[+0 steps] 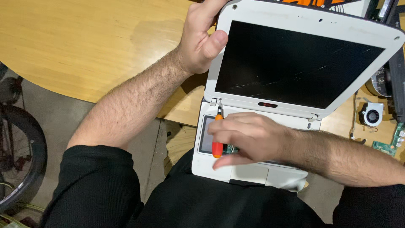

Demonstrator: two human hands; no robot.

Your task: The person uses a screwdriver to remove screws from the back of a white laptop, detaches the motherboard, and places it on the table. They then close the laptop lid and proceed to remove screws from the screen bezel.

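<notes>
The laptop (253, 126), white with its dark screen raised, sits half on the person's lap and half against the edge of the wooden table (84, 46). The right hand (249, 137) is curled shut around an orange-handled screwdriver (217, 139) whose tip meets the base just beside the left hinge; keeping the shaft square to the screw and pressing down looks the surest way to avoid slipping. The left hand (202, 40) is clamped on the lid's left edge, thumb on the bezel, steadying it. The tilted lid crowds the driver's handle. Farther right on the table lie a small fan (373, 115) and a green circuit board (390, 141).
</notes>
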